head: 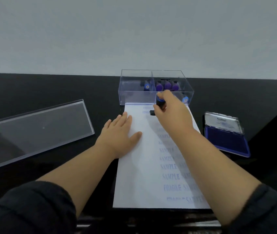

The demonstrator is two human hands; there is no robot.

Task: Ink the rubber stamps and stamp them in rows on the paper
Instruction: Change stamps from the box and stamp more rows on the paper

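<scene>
Clear lid (36, 132) on black table (49, 88), left.

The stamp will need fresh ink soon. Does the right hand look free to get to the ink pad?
Probably yes. The ink pad lies open just right of the paper, and nothing stands between it and the right hand, which holds a stamp.

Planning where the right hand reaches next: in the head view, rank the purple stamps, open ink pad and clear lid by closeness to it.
1. Purple stamps, just beyond the right hand in the box.
2. Open blue ink pad, right.
3. Clear plastic lid, far left.

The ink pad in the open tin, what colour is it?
Deep blue-violet; the ink pad shows in the head view, right of the paper.
</scene>
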